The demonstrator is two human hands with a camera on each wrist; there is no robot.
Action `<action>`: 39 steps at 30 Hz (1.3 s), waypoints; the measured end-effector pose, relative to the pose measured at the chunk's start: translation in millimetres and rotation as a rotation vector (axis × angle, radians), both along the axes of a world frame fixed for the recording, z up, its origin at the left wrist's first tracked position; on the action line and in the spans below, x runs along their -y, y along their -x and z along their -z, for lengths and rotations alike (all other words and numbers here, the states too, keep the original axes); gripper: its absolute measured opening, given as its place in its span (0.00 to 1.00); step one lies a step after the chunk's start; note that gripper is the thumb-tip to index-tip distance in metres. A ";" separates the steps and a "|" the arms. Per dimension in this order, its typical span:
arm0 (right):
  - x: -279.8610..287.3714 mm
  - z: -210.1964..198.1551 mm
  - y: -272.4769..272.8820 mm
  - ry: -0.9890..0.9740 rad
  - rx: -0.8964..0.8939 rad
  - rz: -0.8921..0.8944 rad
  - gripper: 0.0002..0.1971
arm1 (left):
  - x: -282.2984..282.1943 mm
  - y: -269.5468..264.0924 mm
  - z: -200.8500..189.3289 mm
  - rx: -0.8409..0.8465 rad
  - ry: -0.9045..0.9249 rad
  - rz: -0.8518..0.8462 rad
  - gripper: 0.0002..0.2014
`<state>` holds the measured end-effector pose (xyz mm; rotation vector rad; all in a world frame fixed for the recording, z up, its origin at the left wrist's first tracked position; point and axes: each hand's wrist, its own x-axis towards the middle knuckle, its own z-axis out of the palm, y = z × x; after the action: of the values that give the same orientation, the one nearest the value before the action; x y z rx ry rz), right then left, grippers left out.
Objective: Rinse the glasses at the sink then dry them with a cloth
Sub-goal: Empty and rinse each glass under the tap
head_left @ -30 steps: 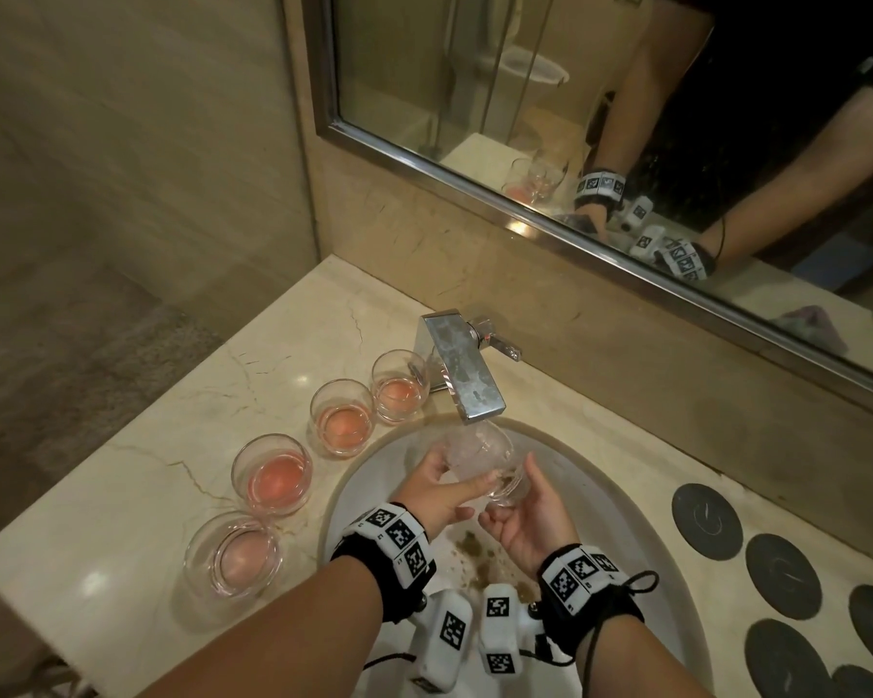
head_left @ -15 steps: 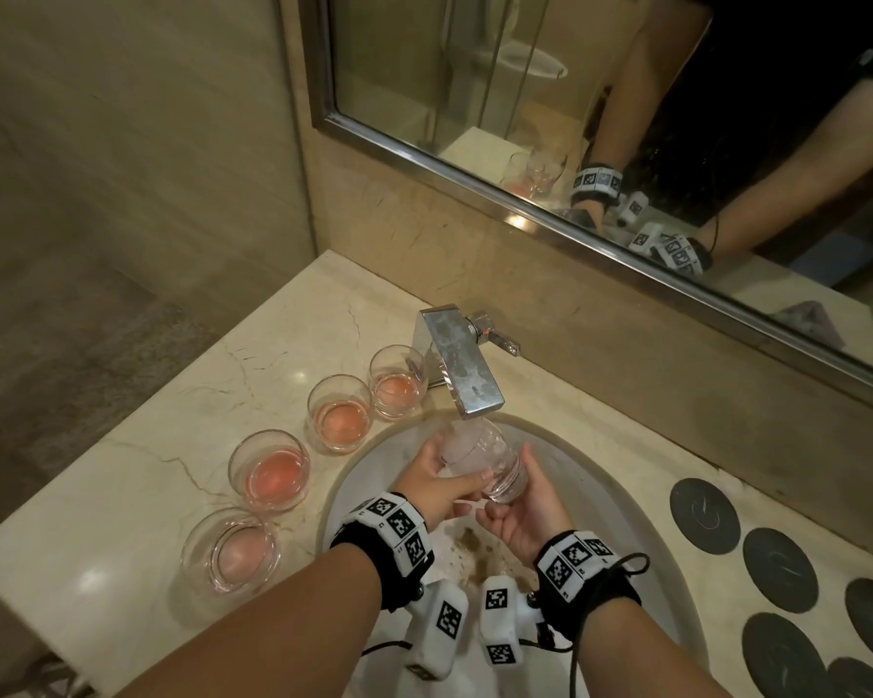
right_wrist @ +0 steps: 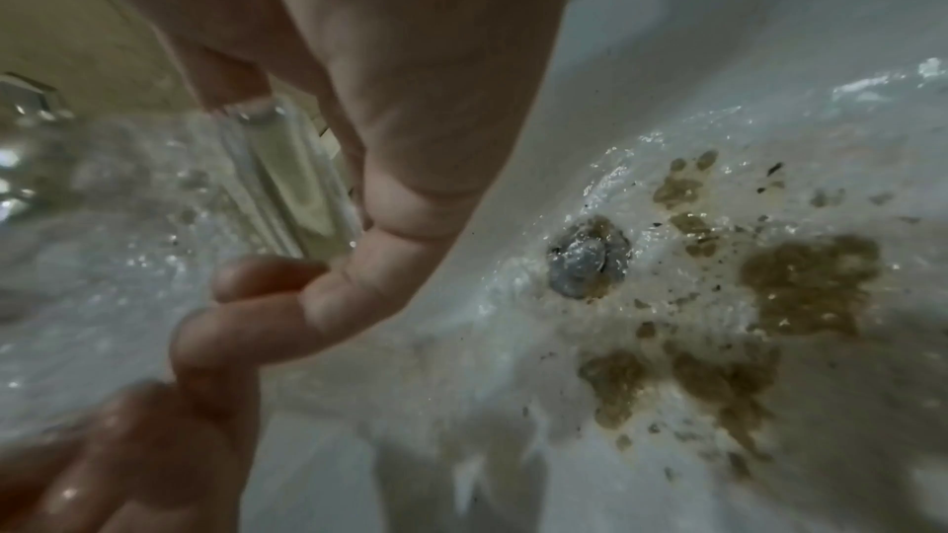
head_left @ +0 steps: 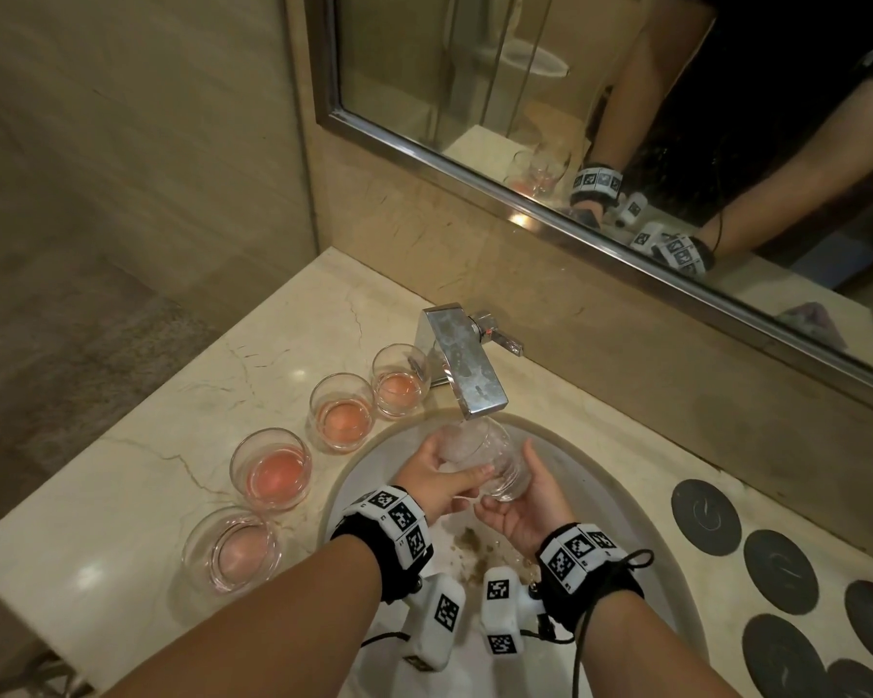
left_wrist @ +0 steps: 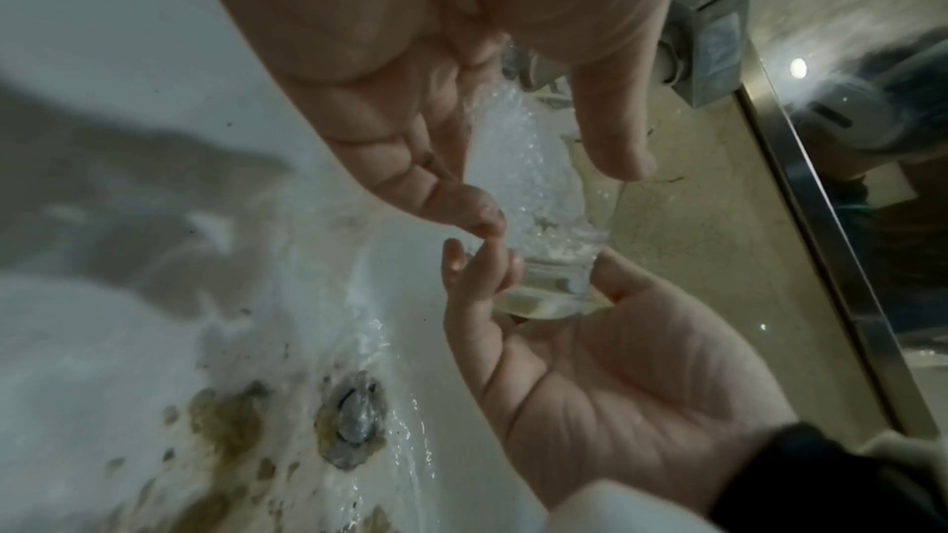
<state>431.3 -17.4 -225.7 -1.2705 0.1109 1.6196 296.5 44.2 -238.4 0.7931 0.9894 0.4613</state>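
Glass sits tilted under the faucet, over the sink, water running into it. Left hand wraps the upper body near the rim; right hand cups the thick base, fingers curled round it. Both are gripping the glass. Likely handling: rigid, brittle, wet so slippery, weight mostly in the base. Best hold is palm under the base plus fingers around the wall, not pinching the thin rim. Four more glasses with pink residue wait on the counter, left of the basin. No cloth visible.
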 end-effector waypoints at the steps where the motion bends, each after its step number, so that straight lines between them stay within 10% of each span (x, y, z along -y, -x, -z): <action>1: -0.4 -1.7 1.6 0.007 -0.003 0.018 0.30 | -0.7 -0.4 1.4 -0.020 0.005 -0.021 0.38; 9: 13.8 0.0 -5.0 0.028 0.160 0.087 0.30 | 10.5 4.3 -0.8 -0.018 0.112 -0.006 0.41; 16: 37.6 -39.4 -16.7 0.188 0.984 0.007 0.28 | 27.7 4.6 -8.2 -0.106 0.122 0.061 0.34; 25: 62.5 -111.4 -13.5 0.103 1.499 -0.229 0.22 | 50.8 -3.6 -39.9 -0.102 0.146 0.132 0.23; 35: 84.5 -160.3 5.0 0.039 1.711 -0.335 0.24 | 77.5 8.0 -71.7 0.016 0.145 0.203 0.36; 39: 99.9 -152.8 20.3 -0.027 1.402 -0.176 0.17 | 83.9 22.0 -87.3 0.134 0.194 0.224 0.27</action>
<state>411.1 -117.3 -72.8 -2.1353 -0.8901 0.5484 274.5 -39.7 -151.1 0.6787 0.7963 0.2180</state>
